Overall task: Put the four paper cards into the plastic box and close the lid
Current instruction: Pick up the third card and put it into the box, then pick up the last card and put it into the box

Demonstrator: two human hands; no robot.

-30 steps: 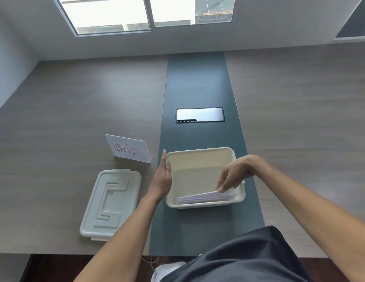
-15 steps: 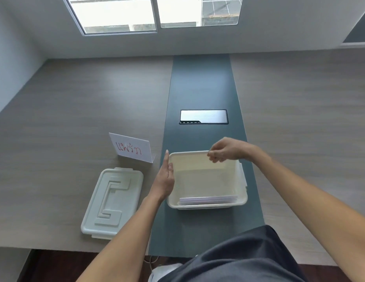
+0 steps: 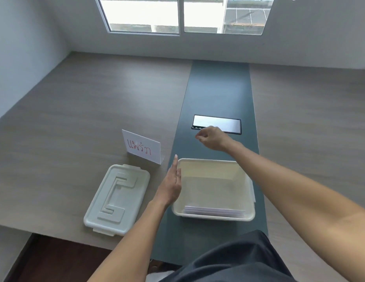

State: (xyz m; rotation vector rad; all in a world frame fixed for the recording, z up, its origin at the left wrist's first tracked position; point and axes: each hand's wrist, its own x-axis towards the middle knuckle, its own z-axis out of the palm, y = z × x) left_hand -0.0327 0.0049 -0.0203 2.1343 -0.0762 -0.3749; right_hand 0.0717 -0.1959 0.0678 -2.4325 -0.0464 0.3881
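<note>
Paper cards lie in plastic box — lid beside it.

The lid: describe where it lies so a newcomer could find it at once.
On the wooden table, left of the dark centre strip, the lid lies flat near the front edge, beside the open plastic box. Unlike the upright folded card behind it, it is pale plastic with a raised angular pattern.

Overexposed window backlights the room; glare on the glossy panel; edges bow.
</note>
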